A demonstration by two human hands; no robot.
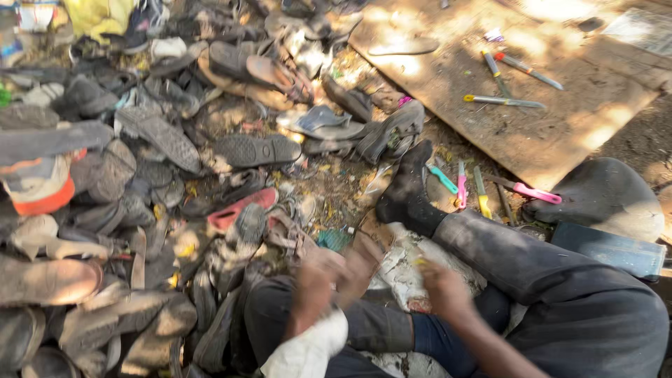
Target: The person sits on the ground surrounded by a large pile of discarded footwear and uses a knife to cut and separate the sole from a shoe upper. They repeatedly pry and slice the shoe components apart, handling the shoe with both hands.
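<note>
I sit on the ground with my legs out, one foot in a black sock (408, 190). My left hand (316, 281), blurred by motion, is closed on a brown shoe piece (362, 257) over my lap. A white cloth (308, 350) wraps that forearm. My right hand (445, 288) is curled like a fist just right of the brown piece, and a small yellow-tipped tool (418, 262) sticks out of its fingers. Crumpled pale sheeting (402, 273) lies under both hands.
A big heap of worn shoes and sandals (140, 175) fills the left and top. A wooden board (553, 133) at top right carries several hand tools (504, 101). Pink, teal and yellow tools (462, 185) lie by my foot. Right of them are a dark rounded block (605, 196) and a flat grey slab (609, 250).
</note>
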